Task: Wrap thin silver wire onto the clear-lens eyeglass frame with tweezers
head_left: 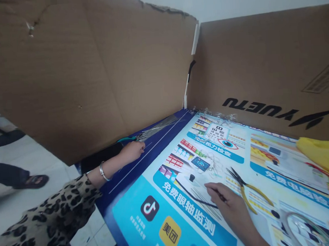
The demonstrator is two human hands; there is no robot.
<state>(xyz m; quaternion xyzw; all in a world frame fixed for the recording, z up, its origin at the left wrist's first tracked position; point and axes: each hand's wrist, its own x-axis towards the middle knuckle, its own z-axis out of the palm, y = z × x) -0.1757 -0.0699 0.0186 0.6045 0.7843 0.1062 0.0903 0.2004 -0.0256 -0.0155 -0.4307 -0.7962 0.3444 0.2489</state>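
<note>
My left hand (132,151) has its fingers curled together above the dark blue edge of a printed poster sheet (140,187). What it pinches, if anything, is too small to make out. Just behind it lies a tool with teal handles (127,139), partly hidden, next to a bundle of thin clear strips (160,127). Over the poster's middle, my right hand (227,200) is closed, with something small and dark at its fingers that I cannot identify. Pliers with yellow handles (243,187) rest to its right.
Cardboard panels rise on the left (67,77) and at the back (261,65). A yellow cloth (322,154) and a clear ring-shaped roll (307,227) lie at right. Thin clear scraps (213,164) are scattered on the poster. Another person's foot (35,181) shows on the floor.
</note>
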